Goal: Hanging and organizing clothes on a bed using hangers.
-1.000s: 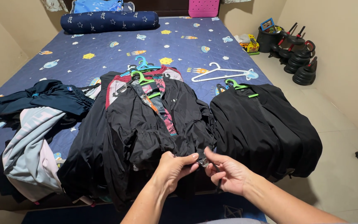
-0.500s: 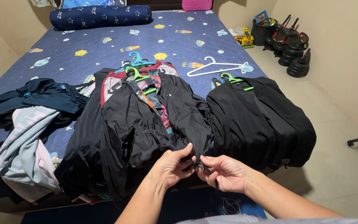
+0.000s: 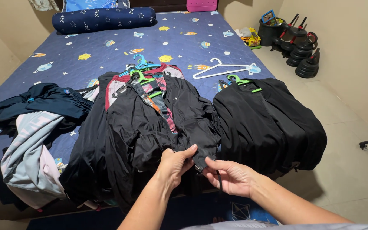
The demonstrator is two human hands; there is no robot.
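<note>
A: Your left hand pinches the hem of the black jacket at the bed's near edge; your right hand closes on its zipper end.

B: Zip unjoined; right pile looks done, left heap waits.

Both hands together, fingers pinched

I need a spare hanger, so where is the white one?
In the head view the white hanger lies empty on the blue bedspread, right of centre, just beyond the right-hand pile of black clothes and its green hanger.
</note>
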